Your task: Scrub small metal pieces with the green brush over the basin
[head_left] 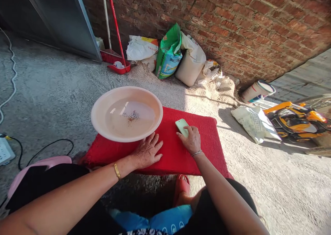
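My right hand (192, 140) grips a pale green scrub brush (182, 126) by its near end, low over the right part of a red cloth (170, 149); the brush's underside is hidden. My left hand (148, 152) lies on the cloth with its fingers spread, holding nothing. Just beyond its fingertips stands a pale pink basin (99, 128) with clear water in it. The basin rests on the left end of the cloth, which covers a low, flat surface.
Against the brick wall stand a red dustpan (120, 69), a green bag (168, 55) and a whitish sack (190, 68). At right are a bucket (254, 92), another sack (253, 123) and an orange machine (297, 119). A power strip (5, 150) lies at left.
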Action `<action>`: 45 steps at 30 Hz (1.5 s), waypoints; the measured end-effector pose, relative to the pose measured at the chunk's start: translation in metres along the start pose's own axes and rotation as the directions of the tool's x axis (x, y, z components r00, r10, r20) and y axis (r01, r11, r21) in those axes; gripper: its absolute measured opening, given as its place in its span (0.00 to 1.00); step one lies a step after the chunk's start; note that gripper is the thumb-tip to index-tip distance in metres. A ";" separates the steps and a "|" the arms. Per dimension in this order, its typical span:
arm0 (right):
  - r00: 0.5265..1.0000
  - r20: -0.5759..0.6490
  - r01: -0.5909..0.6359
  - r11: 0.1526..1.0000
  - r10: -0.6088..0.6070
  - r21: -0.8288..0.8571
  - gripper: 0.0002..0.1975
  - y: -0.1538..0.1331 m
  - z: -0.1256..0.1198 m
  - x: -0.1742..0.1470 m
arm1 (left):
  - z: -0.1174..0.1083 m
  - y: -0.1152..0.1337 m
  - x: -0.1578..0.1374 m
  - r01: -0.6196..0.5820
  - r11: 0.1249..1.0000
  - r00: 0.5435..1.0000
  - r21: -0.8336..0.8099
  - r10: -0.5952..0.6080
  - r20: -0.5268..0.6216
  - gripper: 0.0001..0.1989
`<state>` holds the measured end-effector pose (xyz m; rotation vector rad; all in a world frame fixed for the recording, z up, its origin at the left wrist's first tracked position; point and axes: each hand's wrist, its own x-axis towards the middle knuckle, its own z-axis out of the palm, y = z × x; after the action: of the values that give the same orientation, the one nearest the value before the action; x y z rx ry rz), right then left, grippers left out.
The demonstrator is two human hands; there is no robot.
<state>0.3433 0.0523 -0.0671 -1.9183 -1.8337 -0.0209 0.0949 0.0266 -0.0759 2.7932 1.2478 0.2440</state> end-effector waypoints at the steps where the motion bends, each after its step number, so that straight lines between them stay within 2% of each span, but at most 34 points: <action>1: 1.000 0.004 0.001 1.000 -0.001 -0.016 0.22 -0.003 0.002 0.001 | 0.000 0.000 0.000 0.001 1.000 1.000 0.000 -0.001 0.000 0.26; 4: 1.000 0.024 0.010 1.000 -0.010 -0.014 0.18 -0.005 0.004 0.004 | 0.000 0.000 0.000 -0.004 1.000 1.000 0.007 0.004 -0.005 0.26; 7: 0.999 0.033 -0.020 1.000 0.020 0.006 0.15 0.008 -0.002 0.008 | 0.000 0.001 0.001 -0.009 1.000 1.000 0.013 0.010 -0.008 0.26; 10: 0.984 -0.040 -0.170 0.985 0.172 0.031 0.18 0.034 -0.017 0.014 | 0.000 0.001 0.001 -0.006 1.000 1.000 0.010 0.006 -0.008 0.26; 13: 0.914 -0.119 -0.379 0.920 0.389 0.096 0.23 0.061 -0.035 0.017 | 0.000 0.001 0.001 -0.006 1.000 1.000 0.009 0.006 -0.009 0.26; 16: 0.864 -0.112 -0.478 0.870 0.490 0.124 0.26 0.076 -0.047 0.013 | 0.001 0.001 0.000 -0.003 1.000 1.000 0.008 0.003 -0.016 0.26; 19: 0.901 -0.068 -0.419 0.901 0.427 0.107 0.27 0.079 -0.049 0.002 | 0.002 0.001 0.000 -0.002 1.000 1.000 0.005 0.002 -0.020 0.27; 23: 0.969 -0.063 -0.232 0.969 0.238 0.089 0.28 0.069 -0.045 -0.014 | 0.001 0.001 0.000 -0.008 1.000 1.000 -0.004 0.008 -0.014 0.27; 27: 0.992 0.042 -0.122 0.990 0.119 0.066 0.24 0.056 -0.041 -0.026 | -0.003 0.002 0.000 0.001 1.000 1.000 -0.010 -0.001 -0.007 0.26; 30: 0.986 0.074 -0.148 0.989 0.146 0.017 0.23 0.061 -0.041 -0.029 | -0.005 0.003 0.001 0.006 1.000 1.000 -0.007 -0.006 0.011 0.27; 33: 0.964 -0.009 -0.268 0.963 0.267 -0.010 0.26 0.081 -0.045 -0.025 | -0.006 0.003 0.001 0.003 1.000 1.000 -0.006 -0.003 0.011 0.26; 36: 0.933 -0.075 -0.349 0.936 0.351 0.046 0.28 0.093 -0.049 -0.023 | -0.006 0.003 0.001 0.004 1.000 1.000 -0.007 -0.004 -0.001 0.26; 38: 0.941 -0.068 -0.326 0.942 0.332 0.084 0.28 0.090 -0.050 -0.025 | -0.006 0.003 0.001 0.006 1.000 1.000 -0.006 -0.006 -0.004 0.26; 42: 0.970 0.040 -0.244 0.967 0.242 0.067 0.24 0.079 -0.048 -0.035 | -0.006 0.004 0.001 0.004 1.000 1.000 0.000 -0.004 0.012 0.26; 45: 0.954 0.037 -0.299 0.954 0.299 0.008 0.24 0.088 -0.051 -0.034 | -0.007 0.004 0.001 0.001 1.000 1.000 -0.002 -0.001 -0.002 0.26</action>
<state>0.4384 0.0038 -0.0625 -2.1793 -1.5411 0.1265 0.0974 0.0247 -0.0686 2.7913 1.2487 0.2478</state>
